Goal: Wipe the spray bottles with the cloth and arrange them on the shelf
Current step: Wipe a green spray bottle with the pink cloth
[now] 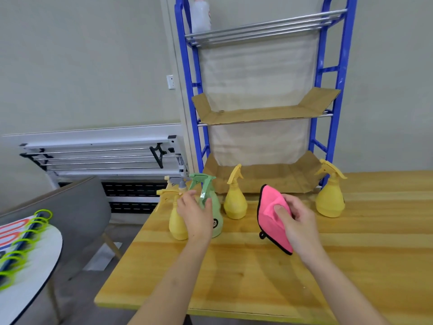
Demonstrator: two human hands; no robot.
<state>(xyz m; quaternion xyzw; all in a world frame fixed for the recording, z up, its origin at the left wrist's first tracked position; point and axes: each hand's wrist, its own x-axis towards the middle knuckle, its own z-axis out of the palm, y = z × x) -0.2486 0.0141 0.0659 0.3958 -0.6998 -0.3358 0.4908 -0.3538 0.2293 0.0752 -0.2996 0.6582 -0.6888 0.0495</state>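
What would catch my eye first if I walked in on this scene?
Probably the bright pink cloth, held up in the right hand over the wooden table. Next, the left hand reaching onto a green spray bottle among yellow ones, with a tall blue shelf behind.

Plain indoor workroom or staged test room, not lived-in home. Bare grey-green walls, white wall socket (171,82) far left. Light wooden tabletop (257,266) near; blue metal-tube shelf rack (328,73) with cardboard-lined tiers against far wall. Folded white metal rack (100,158) leaning at left wall, grey upholstered chair (77,207) and round white table (35,277) near left.
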